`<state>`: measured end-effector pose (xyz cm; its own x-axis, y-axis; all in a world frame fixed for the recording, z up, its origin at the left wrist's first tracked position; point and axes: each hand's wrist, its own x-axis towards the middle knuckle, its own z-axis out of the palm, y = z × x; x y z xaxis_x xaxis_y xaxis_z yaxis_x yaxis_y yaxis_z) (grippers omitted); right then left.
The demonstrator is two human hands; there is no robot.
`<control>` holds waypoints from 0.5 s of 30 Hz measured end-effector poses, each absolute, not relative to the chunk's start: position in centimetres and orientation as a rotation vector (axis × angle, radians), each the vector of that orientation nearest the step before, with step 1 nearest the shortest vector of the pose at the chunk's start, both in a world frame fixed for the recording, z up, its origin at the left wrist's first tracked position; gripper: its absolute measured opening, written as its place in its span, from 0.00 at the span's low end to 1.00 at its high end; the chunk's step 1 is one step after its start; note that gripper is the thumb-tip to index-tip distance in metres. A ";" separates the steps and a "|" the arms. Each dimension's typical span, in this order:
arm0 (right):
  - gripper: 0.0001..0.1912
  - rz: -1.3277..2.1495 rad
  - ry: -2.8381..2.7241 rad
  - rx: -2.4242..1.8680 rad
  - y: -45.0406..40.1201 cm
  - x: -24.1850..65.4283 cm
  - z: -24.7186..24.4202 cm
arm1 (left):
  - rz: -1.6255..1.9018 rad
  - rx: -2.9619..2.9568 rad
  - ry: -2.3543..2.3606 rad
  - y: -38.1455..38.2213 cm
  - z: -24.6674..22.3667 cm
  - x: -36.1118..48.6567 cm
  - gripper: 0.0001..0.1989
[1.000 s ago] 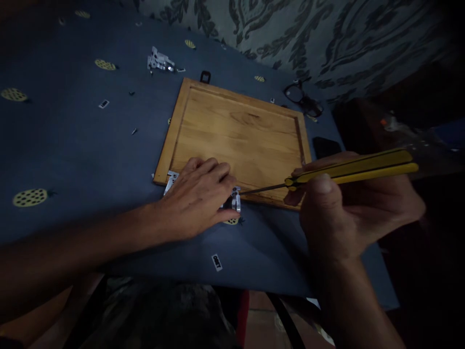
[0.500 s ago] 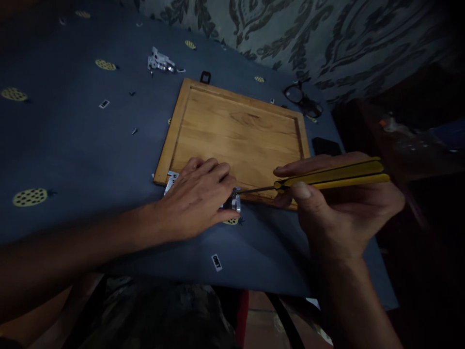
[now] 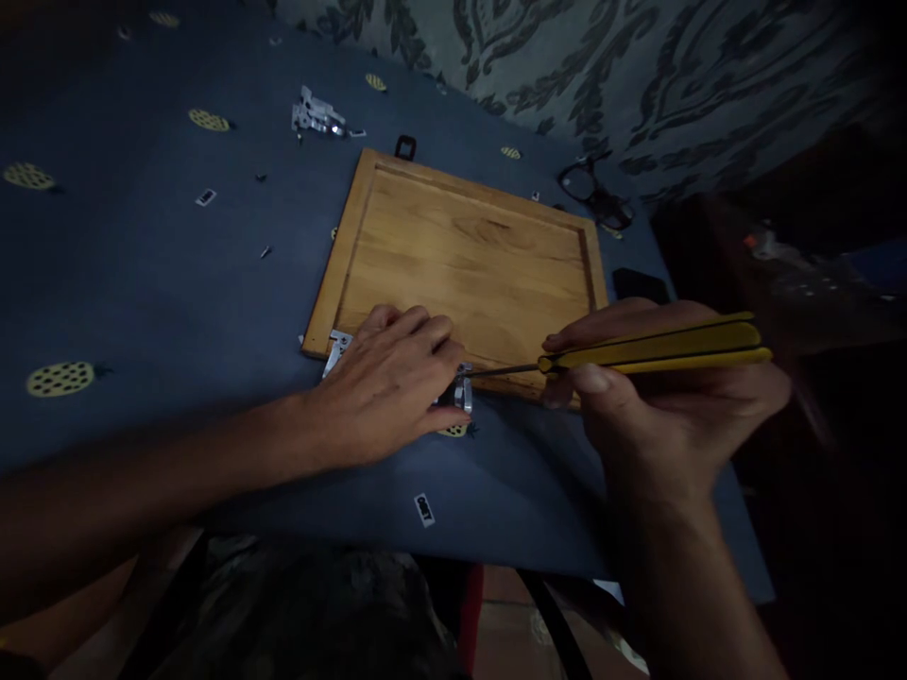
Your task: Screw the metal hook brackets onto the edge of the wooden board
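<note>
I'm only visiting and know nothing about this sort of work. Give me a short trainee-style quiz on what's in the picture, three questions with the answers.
1. Which hand holds the yellow-handled tool?
2. True or false: the left hand is well away from the wooden panel.
3. Where is the metal fitting that lies away from both hands? A: in the middle of the panel. B: on the blue cloth, past the panel's far left corner. C: to the right of the panel.

Key:
1. The right hand.
2. False; it lies over the panel's near edge.
3. B.
</note>
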<state>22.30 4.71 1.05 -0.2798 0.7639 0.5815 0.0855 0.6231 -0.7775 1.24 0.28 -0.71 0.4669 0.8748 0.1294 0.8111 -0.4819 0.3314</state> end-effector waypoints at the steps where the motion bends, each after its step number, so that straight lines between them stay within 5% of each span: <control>1: 0.05 0.781 -1.750 -0.710 4.6 22.3 1.1 | 0.412 2.491 1.456 0.3 -0.7 1.2 0.19; 8: 0.07 0.919 -1.769 -0.814 4.3 23.0 1.6 | 0.410 2.506 1.454 0.3 -0.7 1.2 0.19; 15: 0.10 0.544 -1.712 -0.761 4.9 22.6 0.7 | 0.424 2.507 1.451 0.2 -0.8 1.2 0.19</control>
<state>22.56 4.91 0.74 -0.1621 0.7283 0.6658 0.2101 0.6847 -0.6979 1.21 0.20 -0.80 0.4726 0.8700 0.1404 0.8086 -0.4914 0.3235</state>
